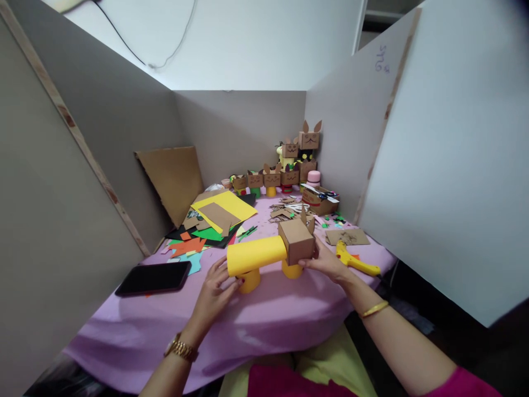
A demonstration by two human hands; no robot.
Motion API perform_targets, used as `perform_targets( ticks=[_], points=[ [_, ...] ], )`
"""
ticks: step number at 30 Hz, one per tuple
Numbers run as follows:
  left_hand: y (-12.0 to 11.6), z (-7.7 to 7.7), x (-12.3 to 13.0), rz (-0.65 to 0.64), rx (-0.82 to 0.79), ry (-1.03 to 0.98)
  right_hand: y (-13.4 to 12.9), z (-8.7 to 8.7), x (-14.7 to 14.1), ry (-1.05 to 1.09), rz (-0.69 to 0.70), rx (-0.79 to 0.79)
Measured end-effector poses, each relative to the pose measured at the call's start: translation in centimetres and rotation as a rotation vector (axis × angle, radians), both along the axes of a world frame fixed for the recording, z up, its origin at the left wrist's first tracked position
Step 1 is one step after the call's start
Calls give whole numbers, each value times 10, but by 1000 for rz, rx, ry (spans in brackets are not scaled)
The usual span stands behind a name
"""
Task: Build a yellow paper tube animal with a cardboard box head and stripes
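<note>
A paper animal figure stands near the table's front edge. Its body is a yellow paper tube (256, 256), resting on short yellow paper rolls (250, 282) as legs. A brown cardboard box head (296, 241) with pointed cardboard ears is at the tube's right end. My left hand (218, 286) grips the tube's left end, thumb beside the left leg roll. At the right, my right hand (324, 261) grips the box head, with its thumb in front and other fingers partly hidden behind.
A black phone (154, 278) lies at left, beside coloured paper scraps (188, 246). To the right are a yellow glue gun (356, 261) and a cardboard piece (347, 237). Several cardboard animal figures (271, 179) stand at the back near a box with scissors (320, 200). Grey panels surround the table.
</note>
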State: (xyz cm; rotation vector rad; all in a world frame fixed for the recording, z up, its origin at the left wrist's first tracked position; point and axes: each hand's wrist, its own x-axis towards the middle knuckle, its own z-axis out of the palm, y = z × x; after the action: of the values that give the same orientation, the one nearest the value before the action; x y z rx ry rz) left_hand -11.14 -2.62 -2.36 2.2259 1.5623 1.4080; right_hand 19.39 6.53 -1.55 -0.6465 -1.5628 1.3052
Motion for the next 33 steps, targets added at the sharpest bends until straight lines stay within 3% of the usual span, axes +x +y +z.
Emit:
perform_targets(
  ticks=[20,27,33],
  points=[
    [-8,4,13,79,-34,-244,8,-1,-5,13,21,1],
    [-7,-8,18,138,-126,-442,9,1,-7,18,5,-9],
    [0,-18,31,11,-272,-547,6,5,-6,15,-8,-38]
  ],
)
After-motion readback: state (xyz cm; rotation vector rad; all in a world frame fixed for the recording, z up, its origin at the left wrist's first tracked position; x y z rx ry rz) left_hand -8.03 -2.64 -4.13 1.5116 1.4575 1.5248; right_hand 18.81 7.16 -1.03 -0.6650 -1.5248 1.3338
